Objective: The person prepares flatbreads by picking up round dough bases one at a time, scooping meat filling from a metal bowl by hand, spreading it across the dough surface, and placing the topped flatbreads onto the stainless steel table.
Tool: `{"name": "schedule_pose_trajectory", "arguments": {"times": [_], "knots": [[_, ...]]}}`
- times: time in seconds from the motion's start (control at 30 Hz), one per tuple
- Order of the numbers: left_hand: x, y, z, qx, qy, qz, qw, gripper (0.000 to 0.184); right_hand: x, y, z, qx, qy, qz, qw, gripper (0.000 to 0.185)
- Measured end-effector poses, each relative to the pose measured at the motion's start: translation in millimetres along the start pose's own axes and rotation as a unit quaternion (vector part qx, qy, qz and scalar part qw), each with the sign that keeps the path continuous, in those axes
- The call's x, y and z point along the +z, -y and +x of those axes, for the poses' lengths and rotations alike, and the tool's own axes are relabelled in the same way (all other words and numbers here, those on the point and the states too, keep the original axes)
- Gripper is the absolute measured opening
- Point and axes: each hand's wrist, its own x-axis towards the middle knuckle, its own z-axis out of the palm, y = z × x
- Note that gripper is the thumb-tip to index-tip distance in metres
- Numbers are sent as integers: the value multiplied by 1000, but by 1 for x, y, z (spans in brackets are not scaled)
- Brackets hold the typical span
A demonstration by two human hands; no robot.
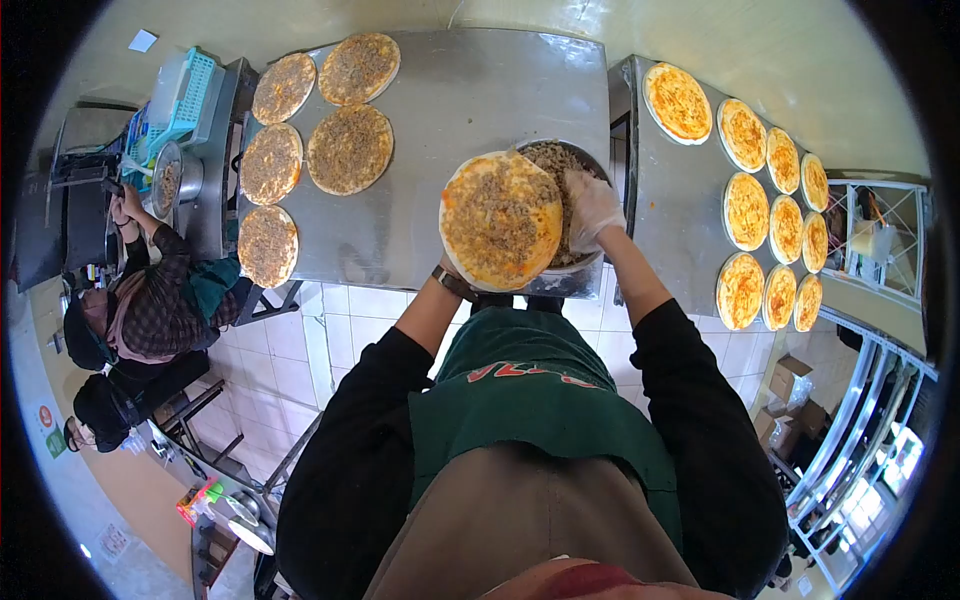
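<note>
A round pizza [500, 225] with crumbly brown topping and yellow cheese is held up over the near edge of the steel table. My left hand [449, 268] supports it from beneath; its fingers are hidden under the crust, and a dark watch shows at the wrist. Just right of the pizza is a metal bowl [603, 165] of minced meat [548, 156], partly covered by the crust. My right hand [596, 212], in a clear plastic glove, is inside the bowl with its fingers curled into the mince.
Several meat-topped pizzas [350, 149] lie on the left of the steel table [450, 90]. On the right table [665, 240], several pizzas [745, 211] have orange-yellow topping. At far left a person [150, 310] works by another metal bowl [190, 180] and a turquoise basket [195, 95].
</note>
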Motion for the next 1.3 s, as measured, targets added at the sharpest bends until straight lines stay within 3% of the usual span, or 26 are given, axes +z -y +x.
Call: {"name": "schedule_pose_trajectory", "arguments": {"times": [0.03, 0.1, 0.23, 0.27, 0.3, 0.37, 0.4, 0.43, 0.47, 0.5, 0.53, 0.57, 0.6, 0.63, 0.7, 0.73, 0.77, 0.87, 1.0, 1.1, 1.17, 1.2, 1.3], "knots": [[-1, 1, -5, 3, 2, -3, 1000, 66, 8, -1, -1, -2, 0, -1, 1000, 58], [-4, 0, -10, 8, 2, -9, 1000, 66, 33, -3, -20, -15, 5, -238, 971, 62], [-11, -7, -10, 16, 1, -22, 1000, 67, 62, 13, -29, 17, 18, -296, 955, 66], [-11, -7, -7, 18, 1, -24, 1000, 67, 75, -3, -18, -24, -66, -294, 953, 65], [-13, -9, -7, 19, 2, -27, 999, 67, 83, -18, 0, -24, -65, -294, 953, 65], [-14, -11, -4, 19, 6, -32, 999, 68, 84, -35, 27, -166, 71, -405, 896, 48], [-14, -14, 1, 20, 9, -35, 999, 68, 79, -43, 27, -166, 70, -405, 896, 48], [-14, -13, 2, 21, 11, -37, 999, 68, 68, -43, 23, -108, 26, -241, 964, 40], [-14, -11, 2, 23, 12, -40, 999, 69, 58, -38, 17, -48, -18, -69, 996, 32], [-13, -8, 3, 25, 14, -43, 999, 69, 43, -24, 6, -49, -17, -69, 996, 32], [-12, -7, 7, 27, 16, -46, 998, 69, 25, -5, -10, -21, 26, 67, 997, 32], [-12, -8, 13, 28, 16, -50, 998, 69, 15, 5, -19, 8, 70, 203, 977, 34], [-11, -5, 17, 28, 18, -54, 998, 69, 21, -6, -15, 69, 136, 412, 898, 35], [-11, -3, 22, 27, 20, -57, 998, 70, 19, -6, -15, 70, 134, 412, 898, 35], [-9, 2, 27, 24, 25, -64, 997, 70, 15, -4, -16, -59, 158, 370, 913, 32], [-8, 5, 29, 23, 28, -67, 997, 70, 0, 27, -31, -111, 71, 210, 969, 31], [-7, 6, 32, 22, 30, -69, 997, 70, 1, 31, -30, -110, 69, 211, 969, 31], [-5, 12, 34, 20, 38, -75, 996, 71, -4, 35, -16, -220, -84, -4, 972, 33], [-5, 18, 32, 21, 44, -81, 996, 72, -10, 39, -30, -189, -108, -22, 976, 38], [-9, 14, 27, 27, 45, -87, 995, 73, 3, 23, -48, -224, -80, -13, 971, 47], [-11, 15, 20, 29, 45, -93, 994, 73, 30, 3, -52, -269, -134, -13, 954, 58], [-10, 15, 18, 29, 45, -93, 994, 73, 37, -5, -51, -176, -113, -35, 977, 64], [-3, 11, 15, 32, 46, -95, 994, 73, 34, 7, -63, -226, -159, -10, 961, 64]]}}
